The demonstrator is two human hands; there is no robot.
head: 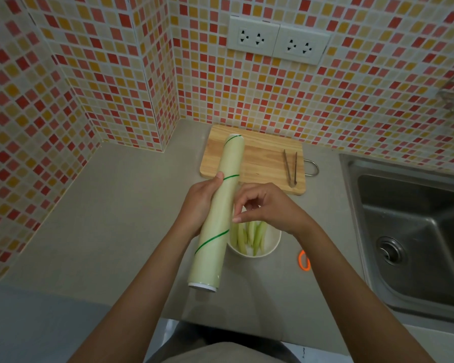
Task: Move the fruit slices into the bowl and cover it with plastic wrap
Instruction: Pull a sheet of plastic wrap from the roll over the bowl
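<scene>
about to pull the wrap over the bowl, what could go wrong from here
1. The left hand holds the plastic wrap roll right above the bowl; a slip could knock it or land on the fruit slices.
2. The right hand is pinching at the film edge; thin film may tear or cling to itself.
3. The orange scissors lie beside the bowl, where the right forearm could brush them.

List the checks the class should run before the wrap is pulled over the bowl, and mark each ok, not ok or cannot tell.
1. Slices in bowl: ok.
2. Board free of slices: ok; only tongs lie on it.
3. Roll held firmly by left hand: ok.
4. Right hand has the film's loose edge: cannot tell; fingertips pinch at the roll.
5. Film drawn out over the bowl: not ok.
6. Scissors within reach: ok, beside the bowl.
</scene>
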